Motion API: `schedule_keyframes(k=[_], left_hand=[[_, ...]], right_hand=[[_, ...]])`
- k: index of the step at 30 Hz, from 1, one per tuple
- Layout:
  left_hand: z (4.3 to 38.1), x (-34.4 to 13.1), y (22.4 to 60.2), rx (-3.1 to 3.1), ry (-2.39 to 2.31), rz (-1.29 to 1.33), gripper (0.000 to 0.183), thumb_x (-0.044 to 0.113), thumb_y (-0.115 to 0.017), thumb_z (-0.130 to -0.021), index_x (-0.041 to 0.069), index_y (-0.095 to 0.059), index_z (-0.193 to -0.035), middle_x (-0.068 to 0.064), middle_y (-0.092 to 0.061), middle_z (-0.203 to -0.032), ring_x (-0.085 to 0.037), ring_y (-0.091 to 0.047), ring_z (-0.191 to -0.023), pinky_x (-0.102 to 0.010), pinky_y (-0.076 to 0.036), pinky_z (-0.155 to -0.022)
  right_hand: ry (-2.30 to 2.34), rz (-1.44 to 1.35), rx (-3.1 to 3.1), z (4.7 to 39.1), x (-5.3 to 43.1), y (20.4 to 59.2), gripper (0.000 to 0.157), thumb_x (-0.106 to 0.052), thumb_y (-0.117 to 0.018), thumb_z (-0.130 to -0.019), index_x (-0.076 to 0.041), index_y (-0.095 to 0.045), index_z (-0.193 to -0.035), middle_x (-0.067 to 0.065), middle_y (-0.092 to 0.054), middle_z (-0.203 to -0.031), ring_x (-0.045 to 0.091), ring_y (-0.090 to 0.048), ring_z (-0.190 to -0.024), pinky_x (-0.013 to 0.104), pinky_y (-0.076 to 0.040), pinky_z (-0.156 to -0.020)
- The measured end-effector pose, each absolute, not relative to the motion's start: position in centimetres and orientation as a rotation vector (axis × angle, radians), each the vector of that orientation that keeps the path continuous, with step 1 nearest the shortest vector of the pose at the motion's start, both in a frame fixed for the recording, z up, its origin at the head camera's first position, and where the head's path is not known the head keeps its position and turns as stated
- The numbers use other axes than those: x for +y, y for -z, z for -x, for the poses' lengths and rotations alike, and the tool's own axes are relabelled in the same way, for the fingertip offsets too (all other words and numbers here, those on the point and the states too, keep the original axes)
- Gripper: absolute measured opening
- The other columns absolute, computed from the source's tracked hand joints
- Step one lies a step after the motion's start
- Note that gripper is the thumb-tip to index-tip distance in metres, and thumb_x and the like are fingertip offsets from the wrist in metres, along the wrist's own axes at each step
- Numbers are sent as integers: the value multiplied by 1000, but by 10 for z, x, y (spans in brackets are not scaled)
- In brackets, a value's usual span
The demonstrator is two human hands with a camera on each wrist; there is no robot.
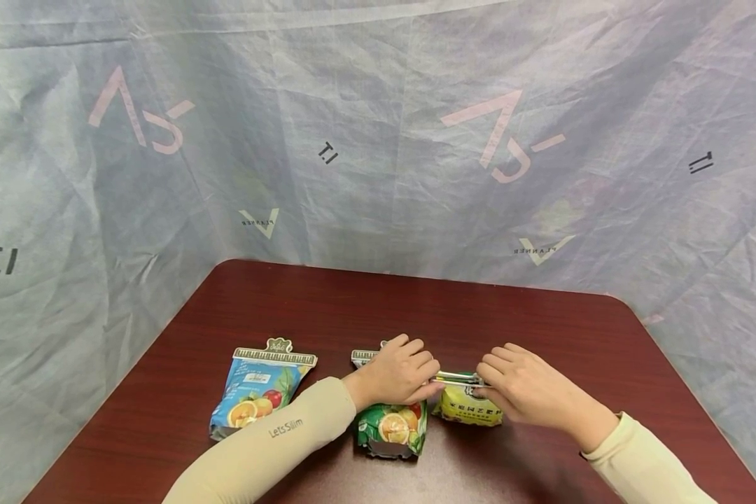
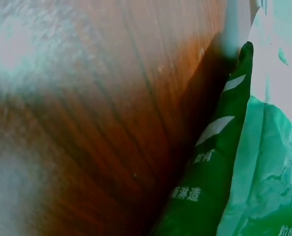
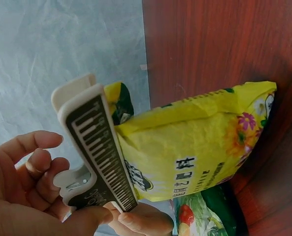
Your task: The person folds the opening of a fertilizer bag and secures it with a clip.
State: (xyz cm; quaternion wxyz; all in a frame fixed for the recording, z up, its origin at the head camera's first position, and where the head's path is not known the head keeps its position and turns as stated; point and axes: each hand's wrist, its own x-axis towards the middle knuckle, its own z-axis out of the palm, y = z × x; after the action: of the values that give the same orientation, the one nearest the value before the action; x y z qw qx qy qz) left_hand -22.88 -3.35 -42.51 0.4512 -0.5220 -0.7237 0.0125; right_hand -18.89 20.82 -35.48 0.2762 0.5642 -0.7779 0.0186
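Observation:
A yellow fertilizer bag [image 3: 180, 152] printed with flowers stands on the table, its top between the bars of a piano-key bag clip [image 3: 99, 152]. My right hand [image 1: 526, 385] grips that clip by its handle, the thumb on the patterned face. At the clip's other end, my left hand [image 1: 393, 374] pinches the bag's top corner; its exact hold is partly hidden. Below the left hand lies a green bag [image 1: 390, 430] with fruit pictures and a clip [image 1: 363, 356] on its top. In the left wrist view the green bag [image 2: 205, 182] fills the right side.
A blue fruit-printed bag [image 1: 252, 392] with its own piano-key clip [image 1: 275, 355] lies on the left. The dark red table [image 1: 416, 294] has a grey printed cloth [image 1: 378, 196] hanging behind it and at its sides.

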Motion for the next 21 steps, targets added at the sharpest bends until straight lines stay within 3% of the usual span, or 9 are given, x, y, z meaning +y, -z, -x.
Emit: schedule_keyframes(k=[9,21], left_hand=[[227,-34,424,-1809,-48,1301,34,41,-36,-96,19,-56,-81,8,-59,-74,-12,-49,-67,-28,-36,-59],[231,-34,428,-1834,39,1338,30,37,-39,-97,18,-59,-83,9,-59,-77,-9,-50,-69,-26,-36,-59]], right_hand=[[-107,-1453,-1927,192,209,358,31,-37,-47,-93,-13,-51,-74,-9,-41,-68,10,-38,-57,27,-31,-54],[-157,-1356,-2046,191,226,365,34,-44,-50,-91,-12,-63,-91,-8,-56,-78,12,-52,-66,33,-40,-62]])
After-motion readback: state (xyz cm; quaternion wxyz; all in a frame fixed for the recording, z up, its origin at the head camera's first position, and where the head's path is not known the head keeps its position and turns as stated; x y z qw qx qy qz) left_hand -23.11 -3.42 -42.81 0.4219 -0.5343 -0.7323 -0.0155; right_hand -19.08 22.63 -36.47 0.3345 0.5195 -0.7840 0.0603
